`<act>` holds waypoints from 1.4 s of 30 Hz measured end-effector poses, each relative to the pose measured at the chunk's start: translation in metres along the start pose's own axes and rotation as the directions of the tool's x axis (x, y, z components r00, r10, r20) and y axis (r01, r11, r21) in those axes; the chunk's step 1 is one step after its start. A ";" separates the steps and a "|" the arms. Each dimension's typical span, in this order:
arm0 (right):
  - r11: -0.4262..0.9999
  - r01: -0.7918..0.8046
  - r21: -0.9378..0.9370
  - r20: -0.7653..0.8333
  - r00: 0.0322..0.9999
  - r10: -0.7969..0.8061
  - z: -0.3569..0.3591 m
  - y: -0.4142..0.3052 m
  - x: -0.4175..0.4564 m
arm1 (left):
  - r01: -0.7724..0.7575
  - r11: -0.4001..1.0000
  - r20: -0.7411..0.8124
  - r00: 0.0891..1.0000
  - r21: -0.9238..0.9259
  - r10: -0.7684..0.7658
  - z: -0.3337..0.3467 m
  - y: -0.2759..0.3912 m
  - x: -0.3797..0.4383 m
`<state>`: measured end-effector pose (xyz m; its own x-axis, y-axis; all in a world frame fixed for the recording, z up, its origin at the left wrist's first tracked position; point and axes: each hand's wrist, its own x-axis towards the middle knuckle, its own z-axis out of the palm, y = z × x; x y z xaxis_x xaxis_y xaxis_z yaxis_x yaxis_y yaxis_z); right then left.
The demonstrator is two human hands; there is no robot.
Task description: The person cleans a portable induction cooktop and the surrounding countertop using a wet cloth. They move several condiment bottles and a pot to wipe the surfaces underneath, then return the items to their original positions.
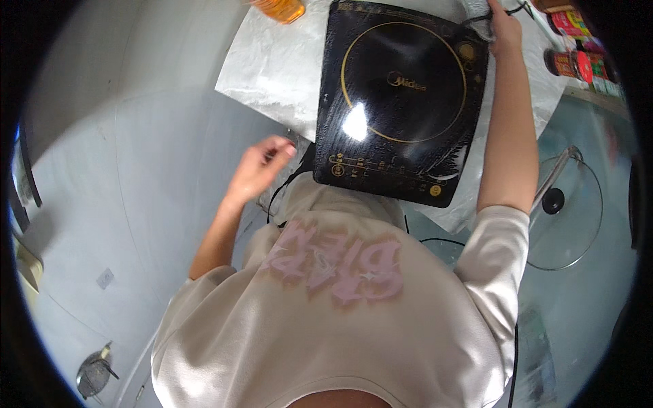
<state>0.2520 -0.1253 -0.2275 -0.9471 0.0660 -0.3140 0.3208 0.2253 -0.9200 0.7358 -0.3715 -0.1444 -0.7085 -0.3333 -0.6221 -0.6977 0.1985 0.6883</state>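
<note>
A black Midea induction cooktop (403, 109) lies on a grey marble-patterned table, its near edge reaching past the tabletop towards my lap. Its glass has wet streaks and droplets. At its far right corner, my right hand (506, 31) holds what looks like a grey cloth (477, 15); the fingers are partly hidden. A black cord (477, 19) passes beside that hand. My left hand (262, 166) hangs left of the cooktop, off the table's edge, slightly blurred, with its fingers loosely curled and nothing visible in them.
An orange translucent container (283, 7) stands on the table (270, 66) at the far left. Several jars with red labels or lids (569, 65) crowd the far right. A glass pot lid (571, 229) with a black knob lies lower right. Another black cord (443, 239) runs below the table.
</note>
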 end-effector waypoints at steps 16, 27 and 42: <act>0.960 0.190 -0.207 0.015 0.981 -0.192 -0.013 -0.009 0.012 | 0.130 0.828 0.092 0.991 -0.546 -0.095 0.054 -0.031 0.021; 0.926 0.300 -0.230 0.015 0.952 -0.305 -0.020 0.010 0.018 | 0.114 0.692 0.039 0.992 -0.713 -0.124 0.086 -0.023 -0.003; 0.972 0.236 0.008 0.024 0.972 -0.236 -0.088 0.037 -0.028 | -0.338 0.885 -0.467 0.869 -0.320 0.163 0.012 -0.001 0.092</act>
<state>0.2895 -0.0329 -0.2325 -0.9955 -0.0119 -0.0938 0.0887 0.2266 -0.9699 0.6699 -0.3914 -0.2063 -0.6798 -0.6880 -0.2540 -0.3443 -0.0064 0.9388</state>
